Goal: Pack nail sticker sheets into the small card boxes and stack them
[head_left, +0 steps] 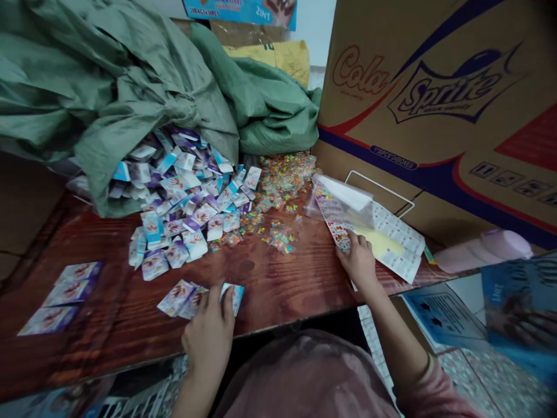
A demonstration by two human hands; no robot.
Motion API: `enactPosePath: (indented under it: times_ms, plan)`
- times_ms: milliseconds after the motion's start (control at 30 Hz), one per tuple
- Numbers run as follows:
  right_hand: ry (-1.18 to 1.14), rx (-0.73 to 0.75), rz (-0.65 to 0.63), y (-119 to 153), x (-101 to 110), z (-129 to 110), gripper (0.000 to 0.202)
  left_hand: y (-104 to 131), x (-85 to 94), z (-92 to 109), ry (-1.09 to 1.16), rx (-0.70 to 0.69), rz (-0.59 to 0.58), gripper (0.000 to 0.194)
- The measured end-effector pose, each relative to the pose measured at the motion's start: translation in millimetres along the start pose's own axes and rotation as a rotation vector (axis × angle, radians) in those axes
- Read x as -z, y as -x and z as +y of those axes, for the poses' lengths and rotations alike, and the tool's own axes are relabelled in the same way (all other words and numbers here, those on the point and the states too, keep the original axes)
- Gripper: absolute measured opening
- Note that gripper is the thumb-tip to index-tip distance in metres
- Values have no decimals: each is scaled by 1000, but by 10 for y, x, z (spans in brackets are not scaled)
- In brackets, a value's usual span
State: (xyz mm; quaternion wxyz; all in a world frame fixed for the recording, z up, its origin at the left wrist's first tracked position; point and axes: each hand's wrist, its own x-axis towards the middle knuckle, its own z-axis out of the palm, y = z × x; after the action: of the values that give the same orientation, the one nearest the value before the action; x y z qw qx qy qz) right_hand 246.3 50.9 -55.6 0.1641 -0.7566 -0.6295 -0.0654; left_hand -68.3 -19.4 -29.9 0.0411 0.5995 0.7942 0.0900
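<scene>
My left hand is closed over a row of small flat cardboard boxes near the table's front edge, its thumb and fingers on a blue-and-white box. More of these boxes, white and purple with a hand picture, lie just left of its fingers. Over on the right, my right hand has its curled fingers at the left edge of a stack of printed paper sheets. They seem to pinch a sheet, though the fingertips are partly hidden. Clear plastic film lies across the upper part of the stack.
A green sack spills a heap of small boxes onto the wooden table. Beside it lie many little clear packets of coloured candy. Three flat boxes sit at left. A big carton and pink bottle stand right.
</scene>
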Motion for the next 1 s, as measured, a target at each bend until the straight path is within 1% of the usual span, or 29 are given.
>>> enactPosePath:
  times_ms: [100, 167, 233, 267, 300, 333, 367, 400, 467, 500, 533, 567, 633, 700, 767, 800, 900, 933, 1000]
  plan:
    - [-34, -15, 37, -22, 66, 3, 48, 15, 39, -1, -81, -50, 85, 46]
    - [-86, 5, 92, -13, 134, -19, 47, -2, 81, -22, -61, -82, 202, 46]
    - [-185, 50, 165, 30, 223, -90, 46, -33, 130, 0, 50, -113, 336, 44]
    - [-244, 80, 211, 67, 272, -150, 45, -52, 153, 42, 142, -127, 377, 41]
    - [-305, 116, 260, 118, 321, -225, 43, -72, 172, 111, 257, -146, 374, 39]
    - [-365, 158, 311, 182, 365, -313, 42, -91, 186, 204, 397, -164, 322, 37]
    - [-423, 205, 362, 259, 400, -408, 42, -110, 194, 318, 556, -192, 206, 34]
    - [-477, 257, 405, 347, 425, -503, 43, -129, 193, 445, 737, -219, 13, 33]
    - [-564, 362, 448, 536, 436, -667, 49, -168, 177, 695, 1099, -196, -383, 35]
    - [-593, 414, 448, 624, 425, -724, 52, -189, 168, 798, 1260, -162, -530, 35]
    - [-615, 463, 434, 698, 408, -760, 55, -209, 162, 878, 1409, -85, -606, 34]
    - [-630, 512, 409, 752, 390, -776, 57, -226, 162, 931, 1531, -13, -651, 32]
    - [-649, 575, 373, 781, 373, -759, 59, -251, 187, 959, 1691, 76, -673, 33]
    - [-660, 572, 383, 706, 408, -711, 59, -257, 238, 919, 1729, 65, -701, 32]
    - [-675, 521, 379, 561, 491, -672, 60, -244, 299, 861, 1678, 2, -743, 27]
    - [-688, 500, 354, 479, 540, -663, 60, -232, 328, 839, 1632, -44, -757, 24]
    - [-760, 490, 175, 275, 658, -684, 63, -184, 387, 822, 1472, -235, -735, 18]
    - [-800, 494, 111, 237, 679, -702, 59, -169, 393, 829, 1425, -294, -711, 18]
    - [-897, 505, 17, 212, 695, -747, 38, -147, 385, 847, 1367, -349, -623, 17]
